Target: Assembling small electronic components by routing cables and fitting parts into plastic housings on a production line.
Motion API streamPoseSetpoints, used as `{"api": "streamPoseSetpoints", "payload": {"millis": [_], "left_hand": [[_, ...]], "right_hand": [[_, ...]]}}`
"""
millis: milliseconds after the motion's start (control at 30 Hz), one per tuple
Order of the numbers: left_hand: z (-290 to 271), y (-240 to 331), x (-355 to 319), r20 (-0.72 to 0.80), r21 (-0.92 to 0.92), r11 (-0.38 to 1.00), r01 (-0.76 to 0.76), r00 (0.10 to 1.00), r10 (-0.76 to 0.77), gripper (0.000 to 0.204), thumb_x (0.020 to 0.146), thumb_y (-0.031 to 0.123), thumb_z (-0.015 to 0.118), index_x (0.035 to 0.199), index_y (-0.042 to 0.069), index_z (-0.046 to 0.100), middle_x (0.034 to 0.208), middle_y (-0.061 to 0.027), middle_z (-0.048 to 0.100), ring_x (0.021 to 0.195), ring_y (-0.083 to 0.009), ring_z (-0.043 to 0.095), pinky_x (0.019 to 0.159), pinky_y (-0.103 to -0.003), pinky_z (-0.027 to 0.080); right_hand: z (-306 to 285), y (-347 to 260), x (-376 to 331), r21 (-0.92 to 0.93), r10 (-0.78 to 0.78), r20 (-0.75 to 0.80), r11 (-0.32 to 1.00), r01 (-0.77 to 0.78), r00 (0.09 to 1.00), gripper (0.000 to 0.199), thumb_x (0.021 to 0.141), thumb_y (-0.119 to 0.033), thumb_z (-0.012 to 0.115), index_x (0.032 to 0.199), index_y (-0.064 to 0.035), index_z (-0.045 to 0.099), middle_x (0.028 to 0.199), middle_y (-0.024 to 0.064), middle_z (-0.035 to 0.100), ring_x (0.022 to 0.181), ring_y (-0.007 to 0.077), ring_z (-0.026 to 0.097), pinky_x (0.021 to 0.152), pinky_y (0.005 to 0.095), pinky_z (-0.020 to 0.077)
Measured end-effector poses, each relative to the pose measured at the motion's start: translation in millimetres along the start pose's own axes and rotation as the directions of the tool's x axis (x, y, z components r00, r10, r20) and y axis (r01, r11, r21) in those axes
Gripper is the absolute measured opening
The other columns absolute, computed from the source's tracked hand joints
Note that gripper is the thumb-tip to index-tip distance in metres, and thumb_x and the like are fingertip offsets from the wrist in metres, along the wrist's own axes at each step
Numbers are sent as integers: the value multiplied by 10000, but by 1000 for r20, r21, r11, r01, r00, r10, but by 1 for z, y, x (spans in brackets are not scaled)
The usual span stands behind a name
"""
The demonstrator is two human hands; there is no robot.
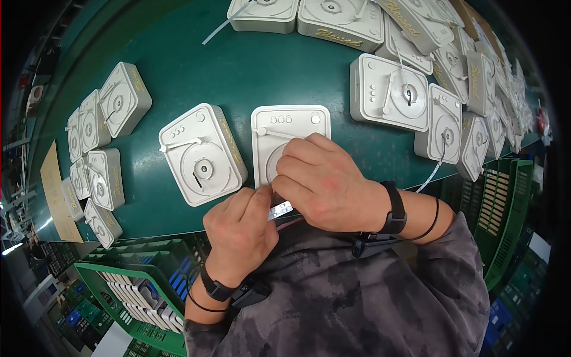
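Two hands on one white turntable-shaped casing [289, 134] at the green table's [250, 71] near edge: right hand [324, 184] pressing its disc, left hand [241, 229] pinching a small white strip [279, 210].

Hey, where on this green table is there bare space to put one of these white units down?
The widest bare patch of the green table lies between the top row of units, the left cluster and the unit beside the hands. A narrower strip runs between the unit under the right hand and the unit at right. The right stack is crowded.
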State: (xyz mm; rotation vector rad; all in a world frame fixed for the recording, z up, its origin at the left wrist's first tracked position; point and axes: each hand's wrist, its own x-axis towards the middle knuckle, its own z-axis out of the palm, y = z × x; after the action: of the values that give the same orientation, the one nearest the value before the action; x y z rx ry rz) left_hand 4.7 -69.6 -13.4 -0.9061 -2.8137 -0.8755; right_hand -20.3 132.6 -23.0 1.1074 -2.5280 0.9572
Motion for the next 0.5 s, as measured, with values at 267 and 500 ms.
{"api": "streamPoseSetpoints", "payload": {"millis": [267, 500], "left_hand": [[7, 2, -4, -85, -41, 998, 56, 995, -59, 443, 621, -24, 656, 1058, 50, 654, 769, -71, 554, 613, -270, 584, 533, -372, 460], [5, 1, -6, -108, -46, 997, 62, 992, -66, 445, 639, -35, 686, 1068, 81, 669, 824, -62, 605, 643, -262, 617, 549, -350, 480]], "right_hand": [[4, -2, 0, 57, 64, -44, 996, -62, 997, 192, 671, -62, 683, 848, -35, 615, 854, 70, 561, 837, 254, 545, 697, 365, 426], [4, -7, -4, 51, 106, -65, 993, -103, 992, 182, 687, -45, 692, 856, -45, 624, 849, 68, 562, 834, 257, 547, 696, 364, 429]]}}
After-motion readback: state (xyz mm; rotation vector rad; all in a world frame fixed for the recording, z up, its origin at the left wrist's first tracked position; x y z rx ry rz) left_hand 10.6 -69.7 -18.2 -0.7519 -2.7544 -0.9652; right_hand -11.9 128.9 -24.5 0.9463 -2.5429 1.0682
